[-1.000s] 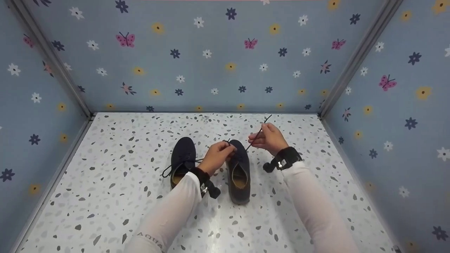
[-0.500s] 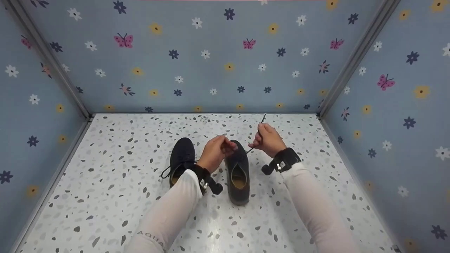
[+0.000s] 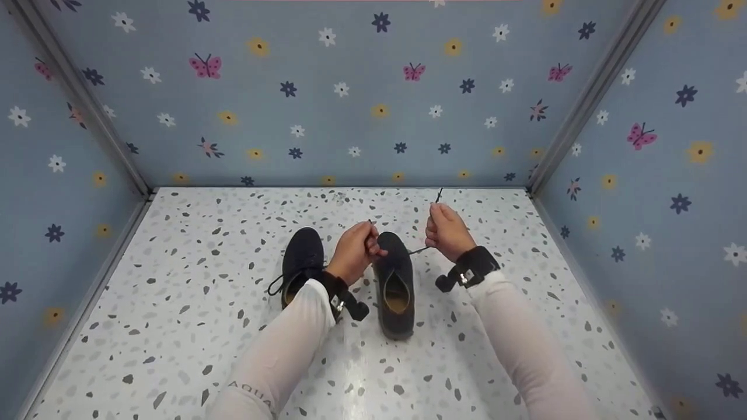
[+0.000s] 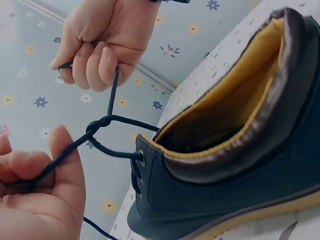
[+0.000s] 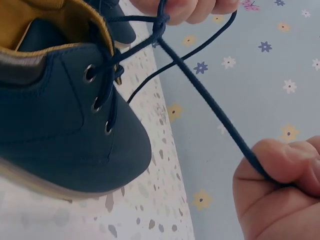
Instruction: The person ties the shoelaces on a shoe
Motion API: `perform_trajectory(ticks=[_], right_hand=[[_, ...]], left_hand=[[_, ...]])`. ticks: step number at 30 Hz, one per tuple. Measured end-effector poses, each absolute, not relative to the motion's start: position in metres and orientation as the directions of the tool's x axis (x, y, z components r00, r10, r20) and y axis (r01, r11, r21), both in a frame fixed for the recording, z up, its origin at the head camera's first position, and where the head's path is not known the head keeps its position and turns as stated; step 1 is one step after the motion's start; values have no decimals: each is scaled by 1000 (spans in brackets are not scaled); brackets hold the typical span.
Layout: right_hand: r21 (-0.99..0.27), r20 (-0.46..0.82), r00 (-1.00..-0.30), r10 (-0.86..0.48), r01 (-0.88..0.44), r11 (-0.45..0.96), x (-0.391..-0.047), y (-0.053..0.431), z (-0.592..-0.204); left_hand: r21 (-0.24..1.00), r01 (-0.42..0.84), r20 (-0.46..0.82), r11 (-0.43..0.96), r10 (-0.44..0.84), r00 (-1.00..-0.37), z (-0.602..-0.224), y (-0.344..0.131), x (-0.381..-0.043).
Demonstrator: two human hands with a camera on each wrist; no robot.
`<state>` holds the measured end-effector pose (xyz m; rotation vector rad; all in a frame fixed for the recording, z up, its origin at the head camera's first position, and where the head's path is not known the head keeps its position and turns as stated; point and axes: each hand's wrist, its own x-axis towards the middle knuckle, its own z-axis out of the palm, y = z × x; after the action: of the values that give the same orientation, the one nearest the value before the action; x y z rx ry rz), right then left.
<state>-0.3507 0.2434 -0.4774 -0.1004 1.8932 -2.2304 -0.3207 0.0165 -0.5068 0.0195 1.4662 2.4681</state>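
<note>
A dark blue lace-up shoe [image 3: 398, 326] with a yellow lining stands on the surface, toe away from me. Its two laces cross in a loose twist [image 4: 97, 125] raised above the eyelets. My left hand [image 3: 352, 252], left of the toe, grips one lace [image 4: 65, 154] in curled fingers. On the other side, my right hand [image 3: 453, 234] holds the other lace [image 5: 210, 102], its tip sticking up past the thumb. Both laces run fairly straight from the twist to the hands. The matching shoe [image 3: 303, 251] stands at the left, partly hidden behind my left wrist.
The white speckled tabletop [image 3: 192, 326] spreads around the shoes. Blue flower-and-butterfly panels [image 3: 350, 76] enclose it at the back and both sides, joined by grey corner posts [image 3: 578, 105]. A loose lace loop [image 3: 275, 286] hangs beside the left shoe.
My left hand has moved slightly left from over the shoe's toe, its fingers curling around the lace. My right hand has shifted a little left and curled its fingers further around its lace.
</note>
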Motion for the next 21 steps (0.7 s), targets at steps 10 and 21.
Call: perform_trajectory(ticks=[10, 21], right_hand=[[-997, -82, -990, -117, 82, 5, -351, 267, -494], [-865, 131, -989, 71, -79, 495, -352, 279, -516]], left_hand=[[897, -219, -141, -383, 222, -965, -512, 14, -322], [999, -45, -40, -28, 177, -983, -518, 13, -318]])
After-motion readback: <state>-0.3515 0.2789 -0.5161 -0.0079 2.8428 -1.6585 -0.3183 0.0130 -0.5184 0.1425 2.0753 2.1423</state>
